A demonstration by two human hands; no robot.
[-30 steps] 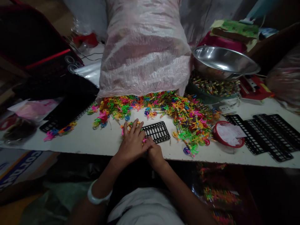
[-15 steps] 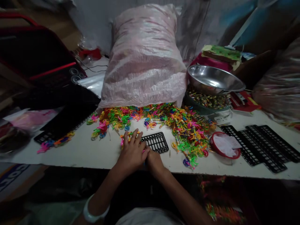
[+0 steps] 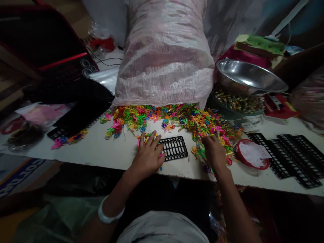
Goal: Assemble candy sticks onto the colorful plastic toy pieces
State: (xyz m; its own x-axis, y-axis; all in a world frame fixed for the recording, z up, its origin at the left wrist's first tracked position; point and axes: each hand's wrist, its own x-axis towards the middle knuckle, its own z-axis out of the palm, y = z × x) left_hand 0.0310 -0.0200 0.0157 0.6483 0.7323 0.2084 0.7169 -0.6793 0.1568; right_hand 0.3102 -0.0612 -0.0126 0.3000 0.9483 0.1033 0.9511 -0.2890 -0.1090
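My left hand [image 3: 149,156] lies flat with fingers spread on a small clump of bright plastic pieces, at the left end of a small black grid tray [image 3: 175,147] near the table's front edge. My right hand [image 3: 214,152] rests on the big pile of multicoloured plastic pieces [image 3: 192,122] to the right of that tray. Its fingers curl down into the pile, and what they hold, if anything, is hidden. A white bangle [image 3: 108,216] sits on my left wrist.
A large pink-white plastic sack [image 3: 164,54] stands behind the pile. A steel bowl [image 3: 248,76] sits over a basin of coloured pieces at right. A red lid with paper [image 3: 251,154] and long black grid trays [image 3: 291,157] lie right. Black items and bags crowd the left.
My right hand has left its place beside my left hand and moved right onto the coloured pile. My left hand stays on the clump by the black tray.
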